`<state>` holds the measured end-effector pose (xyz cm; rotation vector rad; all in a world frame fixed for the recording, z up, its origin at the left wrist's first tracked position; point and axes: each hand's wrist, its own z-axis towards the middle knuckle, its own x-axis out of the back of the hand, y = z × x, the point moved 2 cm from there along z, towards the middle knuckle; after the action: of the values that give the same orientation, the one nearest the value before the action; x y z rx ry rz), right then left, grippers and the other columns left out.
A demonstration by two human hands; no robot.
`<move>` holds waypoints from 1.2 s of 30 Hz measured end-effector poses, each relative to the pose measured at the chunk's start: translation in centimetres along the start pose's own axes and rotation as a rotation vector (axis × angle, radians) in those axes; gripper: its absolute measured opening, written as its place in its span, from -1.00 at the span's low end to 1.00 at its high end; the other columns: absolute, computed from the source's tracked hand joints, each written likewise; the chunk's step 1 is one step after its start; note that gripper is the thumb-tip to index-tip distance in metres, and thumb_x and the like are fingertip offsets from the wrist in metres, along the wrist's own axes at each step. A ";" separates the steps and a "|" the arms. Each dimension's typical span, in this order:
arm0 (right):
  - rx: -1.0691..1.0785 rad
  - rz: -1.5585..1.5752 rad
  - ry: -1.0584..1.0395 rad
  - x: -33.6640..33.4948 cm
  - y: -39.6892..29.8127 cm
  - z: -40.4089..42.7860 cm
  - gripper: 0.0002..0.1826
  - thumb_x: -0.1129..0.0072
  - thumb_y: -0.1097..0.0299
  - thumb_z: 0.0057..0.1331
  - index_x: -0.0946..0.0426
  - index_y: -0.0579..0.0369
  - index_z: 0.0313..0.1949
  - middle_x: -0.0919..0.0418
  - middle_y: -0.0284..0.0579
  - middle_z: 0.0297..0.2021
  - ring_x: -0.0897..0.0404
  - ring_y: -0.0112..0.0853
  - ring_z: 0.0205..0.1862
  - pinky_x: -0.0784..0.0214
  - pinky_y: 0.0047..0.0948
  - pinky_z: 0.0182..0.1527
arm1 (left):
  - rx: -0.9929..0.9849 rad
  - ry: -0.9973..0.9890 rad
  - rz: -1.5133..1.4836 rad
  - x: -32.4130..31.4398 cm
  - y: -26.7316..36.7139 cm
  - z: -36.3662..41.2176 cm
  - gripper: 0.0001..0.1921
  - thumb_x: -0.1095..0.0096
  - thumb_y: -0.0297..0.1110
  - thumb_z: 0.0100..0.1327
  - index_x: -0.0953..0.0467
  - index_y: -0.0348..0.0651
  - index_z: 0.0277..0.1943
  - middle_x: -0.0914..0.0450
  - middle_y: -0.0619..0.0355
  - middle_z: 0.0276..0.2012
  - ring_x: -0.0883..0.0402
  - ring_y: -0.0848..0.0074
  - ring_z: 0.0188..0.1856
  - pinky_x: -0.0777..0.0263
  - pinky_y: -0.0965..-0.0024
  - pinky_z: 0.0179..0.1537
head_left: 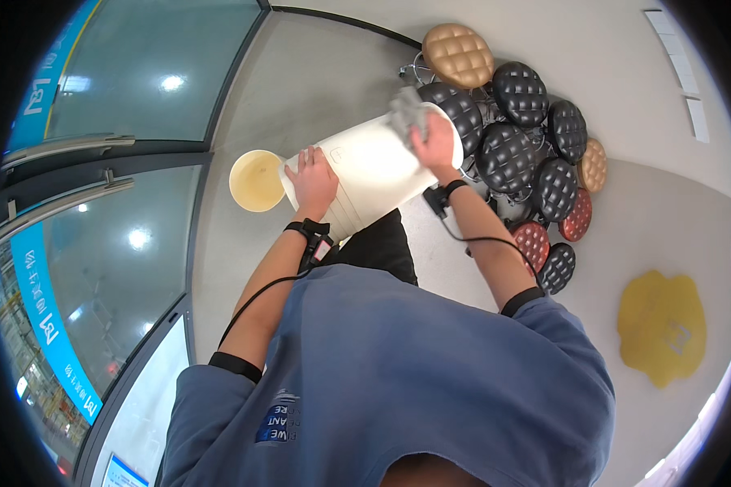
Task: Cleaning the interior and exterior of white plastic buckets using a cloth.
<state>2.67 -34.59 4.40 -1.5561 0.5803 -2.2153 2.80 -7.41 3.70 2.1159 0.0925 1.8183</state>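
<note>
A white plastic bin (377, 173) lies tilted in front of me, above my black trouser leg (381, 246). My left hand (315, 185) holds it near its left end, fingers spread over the curved side and the thumb by the edge. Toward the opposite end, my right hand (435, 143) grips a grey cloth (409, 115) against the bin's upper surface; the cloth is blurred. Just left of the bin, a cream round container (257, 182) stands on the floor, its inside visible from above.
Round stools with tufted black (505, 157), tan (458, 56) and red (530, 243) seats crowd the floor at right, close to the bin. Glass doors (134, 243) with metal handles (67, 149) line the left side. A yellow marking (661, 329) is on the right.
</note>
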 end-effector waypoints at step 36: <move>-0.328 -0.488 0.026 -0.5 0.5 -2.5 -0.49 0.02 0.01 0.16 -0.35 0.18 -0.07 -0.43 0.08 -0.07 -0.37 -0.05 0.05 -0.14 -0.07 0.10 | -0.102 0.181 0.226 1.4 0.3 -3.1 -0.47 -0.01 -0.08 0.16 -0.35 -0.09 0.19 -0.29 -0.11 0.23 -0.18 -0.11 0.25 -0.18 -0.28 -0.09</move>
<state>0.46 -34.41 2.99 -2.0138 0.6514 -2.5954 0.04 -6.62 5.44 1.9545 -0.1999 2.0933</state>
